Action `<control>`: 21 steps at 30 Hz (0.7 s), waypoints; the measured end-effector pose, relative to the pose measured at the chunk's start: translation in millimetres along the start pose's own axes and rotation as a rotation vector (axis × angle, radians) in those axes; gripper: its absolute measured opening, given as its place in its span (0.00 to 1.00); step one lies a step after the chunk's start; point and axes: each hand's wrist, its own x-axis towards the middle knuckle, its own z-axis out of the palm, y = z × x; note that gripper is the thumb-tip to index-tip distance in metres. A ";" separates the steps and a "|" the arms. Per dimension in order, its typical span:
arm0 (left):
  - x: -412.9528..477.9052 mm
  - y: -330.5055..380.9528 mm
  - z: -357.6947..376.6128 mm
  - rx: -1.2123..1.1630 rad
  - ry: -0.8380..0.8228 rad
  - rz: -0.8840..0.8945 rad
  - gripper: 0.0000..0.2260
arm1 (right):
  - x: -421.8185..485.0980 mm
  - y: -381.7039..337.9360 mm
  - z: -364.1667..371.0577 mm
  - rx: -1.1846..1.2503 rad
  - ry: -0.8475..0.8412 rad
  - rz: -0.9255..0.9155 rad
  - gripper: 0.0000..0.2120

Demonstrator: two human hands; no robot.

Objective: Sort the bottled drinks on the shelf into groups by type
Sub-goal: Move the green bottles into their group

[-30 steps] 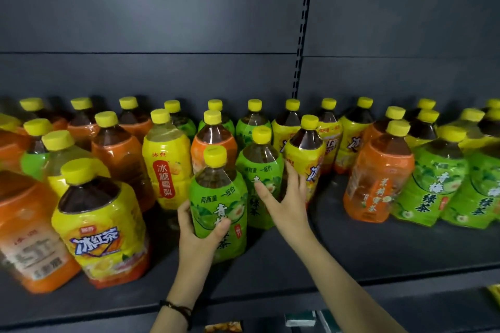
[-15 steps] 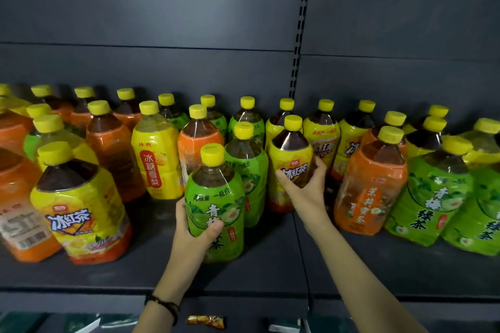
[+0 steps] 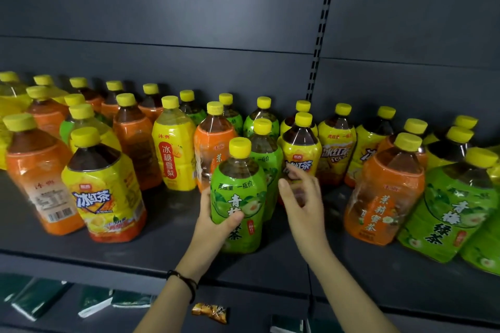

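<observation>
Several yellow-capped drink bottles stand mixed on a dark shelf (image 3: 162, 246). My left hand (image 3: 213, 224) grips a green-label tea bottle (image 3: 239, 192) standing at the front middle. My right hand (image 3: 303, 197) is blurred, with fingers loosely spread, just in front of the lower part of a yellow iced-tea bottle (image 3: 300, 149); it holds nothing that I can see. A second green bottle (image 3: 266, 149) stands between the two. On the right stand an orange-label bottle (image 3: 384, 192) and green bottles (image 3: 454, 205). On the left are an orange bottle (image 3: 40, 176) and a yellow iced-tea bottle (image 3: 102, 192).
A yellow pear-drink bottle (image 3: 173, 154) stands in the middle row. A slotted upright (image 3: 319, 43) divides the dark back panel. Bare shelf lies between the orange bottle and my right hand. Below, dark green packets (image 3: 40, 300) and a small orange snack wrapper (image 3: 211, 312) lie on a lower shelf.
My right hand first reached behind to the yellow iced-tea bottle, gripped it, and has now come off it toward me. My left hand has kept its grip on the green bottle.
</observation>
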 end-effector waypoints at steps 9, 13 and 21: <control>20.3 -10.8 20.2 0.043 0.011 0.066 0.37 | -7.6 -8.4 22.2 0.092 -0.265 0.103 0.21; 27.3 -14.0 10.2 0.152 -0.077 0.054 0.32 | -4.8 2.7 19.7 0.121 -0.248 0.107 0.38; 68.4 7.6 -33.0 0.459 0.523 0.218 0.31 | -1.5 6.7 30.5 0.026 -0.127 0.112 0.38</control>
